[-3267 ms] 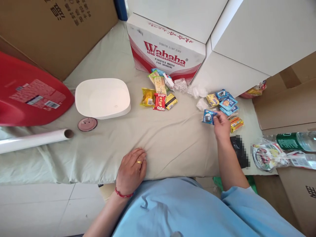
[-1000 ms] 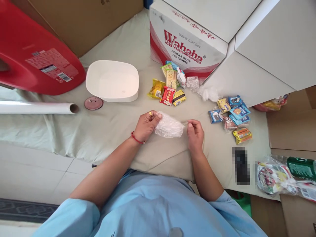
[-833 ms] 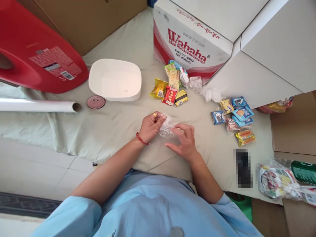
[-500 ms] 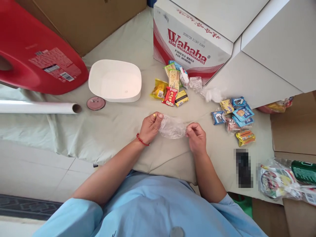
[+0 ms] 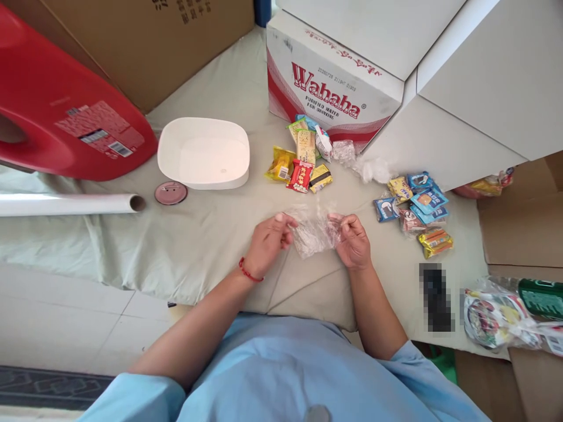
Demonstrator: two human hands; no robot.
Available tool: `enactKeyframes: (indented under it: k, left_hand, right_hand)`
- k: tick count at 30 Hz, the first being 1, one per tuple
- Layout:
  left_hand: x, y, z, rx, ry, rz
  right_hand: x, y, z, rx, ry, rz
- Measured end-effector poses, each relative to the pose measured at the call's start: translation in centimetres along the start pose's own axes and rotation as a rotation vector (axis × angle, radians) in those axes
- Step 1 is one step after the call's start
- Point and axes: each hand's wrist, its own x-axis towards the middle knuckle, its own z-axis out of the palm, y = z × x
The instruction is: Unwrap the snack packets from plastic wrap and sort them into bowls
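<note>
A crinkled, clear plastic film cover [image 5: 311, 234] stretches between my two hands over the cloth. My left hand [image 5: 269, 239], with a red cord at the wrist, pinches its left edge between thumb and fingers. At the opposite edge, my right hand [image 5: 353, 241] has thumb and forefinger closed on the film. Just beyond lie several wrapped snacks, among them a red packet [image 5: 300, 176], a yellow packet [image 5: 280, 164] and a cracker packet [image 5: 305, 146]. To the left stands a white plastic tub [image 5: 204, 181], upright, with its top uncovered.
A Wahaha water carton [image 5: 325, 97] stands at the back, with crumpled clear plastic [image 5: 373, 170] before it. More snacks [image 5: 428, 202] lie to the right. On the left are a large red jug [image 5: 74, 111], a white tube [image 5: 65, 204] and a round pink badge [image 5: 170, 193].
The film has opened wider and changed shape between my hands. My left hand's fingers have shifted along its edge, and my right hand has turned slightly palm up. The view has tilted a little.
</note>
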Motion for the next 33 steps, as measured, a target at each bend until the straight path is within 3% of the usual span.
enactKeyframes:
  k: [2,6,13,16,19,22,28,30,33]
  left_hand:
    - [-0.6,0.9,1.0,-0.025,-0.090,-0.091]
    - [-0.1,1.7,2.3,-0.051,-0.001,-0.167]
    - [1.5,1.3,0.1,-0.449,0.117,-0.110]
    - [2.0,1.6,-1.0,-0.563,0.151,-0.097]
    - [1.8,2.1,-1.3,-0.615,0.157,-0.123]
    - [0.4,2.7,-0.2,-0.570,0.100,-0.098]
    - [-2.3,2.6,2.9,-0.261,-0.132,0.048]
    - [-2.2,1.9,3.0,-0.115,-0.116,0.040]
    - [-1.4,1.0,2.4,0.038,0.011,-0.009]
  right_hand:
    - [-0.3,0.2,0.2,-0.028,-0.086,-0.018]
    - [-0.6,0.6,0.7,-0.106,-0.259,-0.055]
    - [-0.5,0.0,-0.7,-0.045,-0.127,-0.114]
    - [-0.6,-0.3,-1.7,-0.029,-0.282,-0.046]
    - [-0.7,-0.3,-1.8,-0.002,-0.460,0.120]
    - [-0.6,-0.1,-0.8,0.029,-0.386,0.192]
    - [-1.1,-0.4,0.7,-0.146,-0.257,0.110]
    - [-1.0,-0.7,0.4,-0.187,-0.155,0.106]
    - [-0.5,-1.2,-0.4,-0.127,-0.010,0.062]
